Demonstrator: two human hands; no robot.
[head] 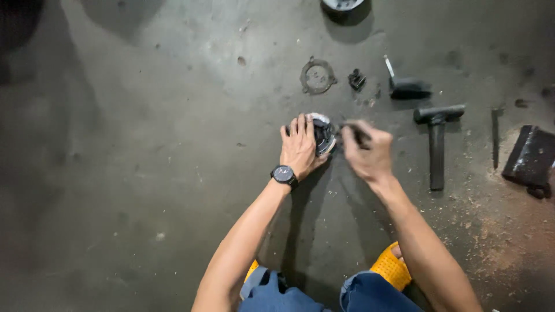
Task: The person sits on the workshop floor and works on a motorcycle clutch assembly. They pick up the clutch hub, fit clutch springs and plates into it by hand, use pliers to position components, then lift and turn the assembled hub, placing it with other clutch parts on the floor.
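Note:
My left hand, with a black watch on its wrist, is wrapped around a round metal part that rests on the concrete floor. My right hand is closed on a thin dark tool whose tip points into the round part. The right hand is blurred. Most of the round part is hidden behind my left fingers.
A flat ring-shaped gasket and a small black piece lie beyond my hands. To the right lie a black-handled tool, a hammer, a thin rod and a dark block. Sawdust covers the floor at right.

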